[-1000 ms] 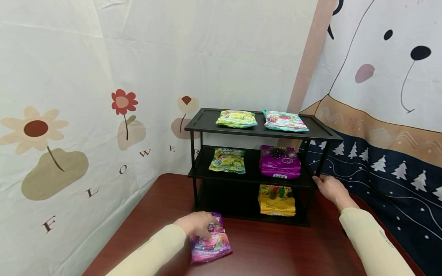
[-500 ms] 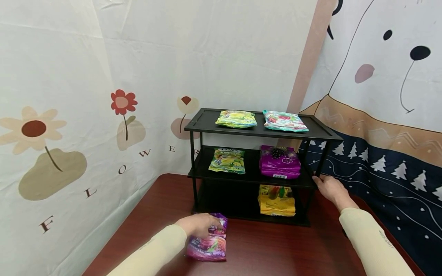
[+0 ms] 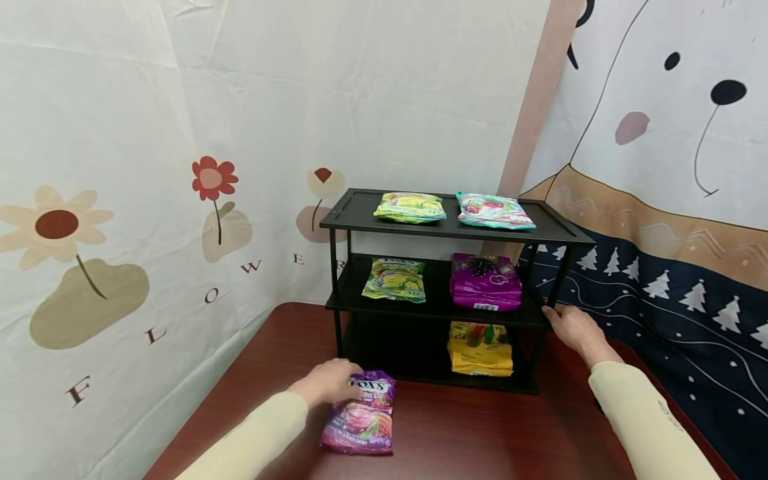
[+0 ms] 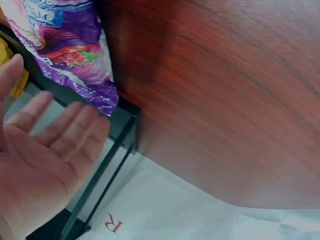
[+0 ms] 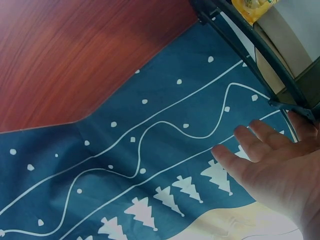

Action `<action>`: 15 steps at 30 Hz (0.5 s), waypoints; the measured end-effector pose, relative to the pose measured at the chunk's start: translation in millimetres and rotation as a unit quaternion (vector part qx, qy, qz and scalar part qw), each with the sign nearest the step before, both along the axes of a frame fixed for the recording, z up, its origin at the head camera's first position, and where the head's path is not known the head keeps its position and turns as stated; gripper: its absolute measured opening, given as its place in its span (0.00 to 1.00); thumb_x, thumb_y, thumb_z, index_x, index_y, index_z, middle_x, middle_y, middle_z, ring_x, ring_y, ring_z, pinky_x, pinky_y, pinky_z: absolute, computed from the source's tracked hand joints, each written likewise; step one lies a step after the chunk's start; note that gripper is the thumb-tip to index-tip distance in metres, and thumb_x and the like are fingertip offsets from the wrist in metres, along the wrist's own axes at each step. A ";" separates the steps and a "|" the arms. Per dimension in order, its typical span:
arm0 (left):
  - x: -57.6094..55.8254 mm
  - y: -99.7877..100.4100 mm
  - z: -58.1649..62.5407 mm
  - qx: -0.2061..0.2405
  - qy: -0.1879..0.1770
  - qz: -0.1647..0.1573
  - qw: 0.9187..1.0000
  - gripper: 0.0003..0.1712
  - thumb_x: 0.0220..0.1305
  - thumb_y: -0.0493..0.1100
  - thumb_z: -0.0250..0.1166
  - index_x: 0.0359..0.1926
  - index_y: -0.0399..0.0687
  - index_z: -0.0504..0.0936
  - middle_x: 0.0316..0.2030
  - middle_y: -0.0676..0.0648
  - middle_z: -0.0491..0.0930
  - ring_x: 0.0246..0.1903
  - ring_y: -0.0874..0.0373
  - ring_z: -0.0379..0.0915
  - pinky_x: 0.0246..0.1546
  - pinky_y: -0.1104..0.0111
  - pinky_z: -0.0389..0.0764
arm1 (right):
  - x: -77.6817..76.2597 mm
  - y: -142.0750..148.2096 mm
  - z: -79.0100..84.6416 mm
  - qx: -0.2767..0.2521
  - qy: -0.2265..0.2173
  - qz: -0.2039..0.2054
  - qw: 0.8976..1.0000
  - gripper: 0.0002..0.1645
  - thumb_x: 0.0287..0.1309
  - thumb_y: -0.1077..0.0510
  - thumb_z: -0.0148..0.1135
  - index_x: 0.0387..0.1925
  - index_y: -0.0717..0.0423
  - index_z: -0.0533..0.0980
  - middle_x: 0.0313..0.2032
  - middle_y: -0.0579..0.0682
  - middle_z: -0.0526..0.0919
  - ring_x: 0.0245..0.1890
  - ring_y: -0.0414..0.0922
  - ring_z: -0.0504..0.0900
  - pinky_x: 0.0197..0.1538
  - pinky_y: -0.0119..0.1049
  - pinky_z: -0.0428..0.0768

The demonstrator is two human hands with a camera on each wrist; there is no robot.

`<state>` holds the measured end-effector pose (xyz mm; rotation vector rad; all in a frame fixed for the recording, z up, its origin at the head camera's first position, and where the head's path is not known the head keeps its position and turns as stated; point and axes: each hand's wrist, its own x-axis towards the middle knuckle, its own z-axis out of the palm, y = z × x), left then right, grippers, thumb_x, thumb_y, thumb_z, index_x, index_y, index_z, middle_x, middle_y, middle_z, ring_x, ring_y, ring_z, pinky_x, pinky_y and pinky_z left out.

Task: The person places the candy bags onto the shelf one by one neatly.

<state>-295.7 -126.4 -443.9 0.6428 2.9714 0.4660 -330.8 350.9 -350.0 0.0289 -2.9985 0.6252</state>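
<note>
A purple candy bag (image 3: 363, 427) lies on the table in front of the black three-tier rack (image 3: 564, 230). My left hand (image 3: 327, 382) is at the bag's upper left, its fingertips overlapping the bag's edge in the head view. In the left wrist view the fingers of that hand (image 4: 45, 155) are loosely extended, palm showing, beside the pointed corner of the bag (image 4: 75, 45). My right hand (image 3: 576, 328) is at the rack's right side, by the middle tier. The right wrist view has its fingers (image 5: 227, 157) fairly straight, one fingertip at the rack frame (image 5: 265, 45).
On the top tier lie a yellow-green bag (image 3: 411, 207) and a teal-edged bag (image 3: 495, 211). The middle tier bears a green bag (image 3: 395, 280) and a purple pack (image 3: 486, 281). A yellow pack (image 3: 480, 353) sits at bottom right. Printed cloth walls (image 3: 420, 100) border the table (image 3: 462, 433).
The purple bag has turned slightly and shifted left, its lower edge now nearer level. My left hand has drawn back left off it, uncovering more of its print. The right hand stays put.
</note>
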 end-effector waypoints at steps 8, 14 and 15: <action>6.1 -12.2 -2.0 -0.034 -0.030 0.107 0.993 0.30 0.58 0.59 0.69 0.43 0.34 0.83 0.38 0.39 0.82 0.38 0.44 0.78 0.45 0.47 0.79 | 0.5 0.0 -0.2 -0.005 0.000 -0.001 1.000 0.39 0.78 0.42 0.34 0.63 0.74 0.68 0.59 0.77 0.69 0.55 0.70 0.71 0.59 0.67 0.65; 10.3 -16.3 -3.0 -0.052 -0.059 0.136 0.988 0.29 0.60 0.66 0.65 0.31 0.42 0.83 0.27 0.47 0.76 0.27 0.52 0.70 0.32 0.57 0.75 | 0.4 0.6 -1.3 -0.008 0.009 0.002 1.000 0.37 0.78 0.42 0.35 0.60 0.73 0.71 0.58 0.76 0.71 0.54 0.69 0.71 0.58 0.67 0.66; 10.7 -16.7 -3.4 -0.054 -0.064 0.138 0.987 0.29 0.60 0.66 0.65 0.30 0.43 0.83 0.27 0.47 0.76 0.27 0.52 0.70 0.32 0.57 0.74 | 0.5 0.6 -1.4 -0.008 0.009 0.002 1.000 0.37 0.78 0.42 0.35 0.60 0.73 0.71 0.58 0.76 0.71 0.54 0.70 0.71 0.59 0.67 0.66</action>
